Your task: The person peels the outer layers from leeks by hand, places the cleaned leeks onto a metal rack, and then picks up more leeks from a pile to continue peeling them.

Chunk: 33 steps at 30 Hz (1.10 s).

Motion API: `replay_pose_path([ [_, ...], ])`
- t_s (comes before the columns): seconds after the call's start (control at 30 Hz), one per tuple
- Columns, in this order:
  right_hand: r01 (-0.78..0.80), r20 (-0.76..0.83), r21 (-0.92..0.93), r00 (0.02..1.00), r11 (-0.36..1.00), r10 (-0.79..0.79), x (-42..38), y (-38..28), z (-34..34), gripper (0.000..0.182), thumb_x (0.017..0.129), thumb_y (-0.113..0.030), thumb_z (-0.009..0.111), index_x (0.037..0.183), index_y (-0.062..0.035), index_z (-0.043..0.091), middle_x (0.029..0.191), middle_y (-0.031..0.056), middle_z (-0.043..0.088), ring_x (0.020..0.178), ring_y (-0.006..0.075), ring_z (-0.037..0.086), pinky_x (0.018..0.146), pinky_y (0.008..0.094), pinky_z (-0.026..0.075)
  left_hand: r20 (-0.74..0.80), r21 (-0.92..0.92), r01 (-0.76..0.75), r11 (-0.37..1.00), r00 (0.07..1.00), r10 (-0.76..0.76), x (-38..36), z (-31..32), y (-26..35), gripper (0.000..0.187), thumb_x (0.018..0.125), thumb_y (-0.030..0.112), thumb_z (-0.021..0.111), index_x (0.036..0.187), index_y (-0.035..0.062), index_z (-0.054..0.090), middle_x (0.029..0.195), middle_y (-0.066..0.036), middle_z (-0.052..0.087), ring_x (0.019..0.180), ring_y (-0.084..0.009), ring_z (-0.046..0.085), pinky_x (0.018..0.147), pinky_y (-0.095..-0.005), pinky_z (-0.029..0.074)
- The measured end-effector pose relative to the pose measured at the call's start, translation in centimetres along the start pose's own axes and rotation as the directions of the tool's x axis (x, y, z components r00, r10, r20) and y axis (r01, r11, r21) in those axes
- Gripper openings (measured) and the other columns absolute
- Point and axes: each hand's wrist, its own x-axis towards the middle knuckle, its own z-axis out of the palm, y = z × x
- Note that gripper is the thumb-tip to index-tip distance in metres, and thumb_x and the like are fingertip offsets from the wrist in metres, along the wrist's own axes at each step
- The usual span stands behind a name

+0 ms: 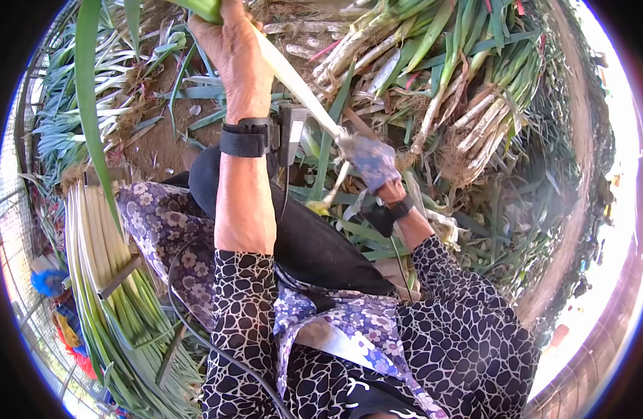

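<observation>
A long green onion (293,78) runs slantwise between my two hands, its pale shaft pointing down to the right and its green part up at the top edge. My bare left hand (232,35) is closed round the upper, green part. At the root end, my right hand (369,159), in a patterned glove, is closed on the white shaft. Motion blurs the gloved fingers slightly. Black straps circle both wrists, and a small device sits by the left one.
Untrimmed green onions (475,126) with dirty roots lie heaped at upper right. A stack of cleaned onions (101,244) rests in a metal-barred frame at left. More onions (84,98) lie at upper left. Leaf scraps cover the ground. A cable (196,335) crosses my lap.
</observation>
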Motion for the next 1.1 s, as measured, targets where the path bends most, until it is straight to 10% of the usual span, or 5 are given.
replay_pose_path([
  [0.37, -0.479, 0.385, -0.45, 0.657, 0.754, 0.648, -20.2, 13.4, 0.0, 0.026, 0.082, -0.025, 0.051, 0.093, -0.0081, 0.067, 0.084, 0.02, 0.065, 0.081, 0.038, 0.062, 0.071, 0.0471, 0.048, 0.023, -0.22, 0.201, 0.954, 0.979, -0.201, 1.4, -1.4, 2.4, 0.028, 0.092, 0.028, 0.057, 0.092, 0.0018, 0.05, 0.068, -0.006, 0.048, 0.057, -0.0142, 0.043, 0.052, -0.0306, 0.038],
  [0.5, -0.392, 0.496, -0.409, 0.663, 0.824, 0.561, -19.0, 10.7, -6.5, 0.038, 0.079, -0.03, 0.06, 0.109, -0.0085, 0.062, 0.095, 0.0182, 0.065, 0.088, 0.0338, 0.063, 0.074, 0.0437, 0.05, 0.078, -0.196, 0.208, 0.958, 0.977, -0.197, 0.5, -0.1, 2.8, 0.031, 0.093, 0.031, 0.053, 0.096, 0.0005, 0.05, 0.066, -0.005, 0.045, 0.057, -0.0141, 0.04, 0.053, -0.0297, 0.035],
  [0.7, -0.261, 0.113, 0.401, 0.965, 0.878, 0.236, -5.9, 0.3, -9.8, 0.047, 0.084, -0.022, 0.06, 0.129, -0.0119, 0.05, 0.113, 0.0167, 0.06, 0.088, 0.0269, 0.064, 0.072, 0.0334, 0.051, 0.176, -0.163, 0.259, 0.952, 0.957, -0.23, 0.3, 0.6, 2.7, 0.034, 0.094, 0.034, 0.05, 0.098, 0.0011, 0.05, 0.067, -0.004, 0.042, 0.057, -0.0131, 0.039, 0.052, -0.0289, 0.034],
  [0.9, 0.062, 0.283, 0.164, 0.953, 0.984, -0.107, -0.8, -0.2, -6.3, 0.029, 0.085, -0.029, 0.058, 0.111, -0.0156, 0.061, 0.103, 0.0092, 0.064, 0.088, 0.0282, 0.063, 0.074, 0.0375, 0.051, 0.264, -0.236, 0.295, 0.926, 0.936, -0.231, -0.5, 0.8, 3.5, 0.036, 0.089, 0.041, 0.057, 0.092, 0.006, 0.052, 0.064, 0.001, 0.042, 0.053, -0.009, 0.038, 0.048, -0.0239, 0.033],
  [1.1, -0.2, 0.292, -0.047, 0.934, 0.979, 0.205, -8.8, 5.3, -3.4, 0.02, 0.087, -0.024, 0.052, 0.1, -0.0147, 0.064, 0.086, 0.0098, 0.067, 0.08, 0.0297, 0.064, 0.07, 0.0399, 0.051, 0.206, -0.231, 0.231, 0.945, 0.961, -0.185, 0.5, -0.3, 2.8, 0.036, 0.086, 0.045, 0.061, 0.09, 0.0103, 0.054, 0.062, 0.004, 0.042, 0.049, -0.005, 0.038, 0.045, -0.0197, 0.032],
])
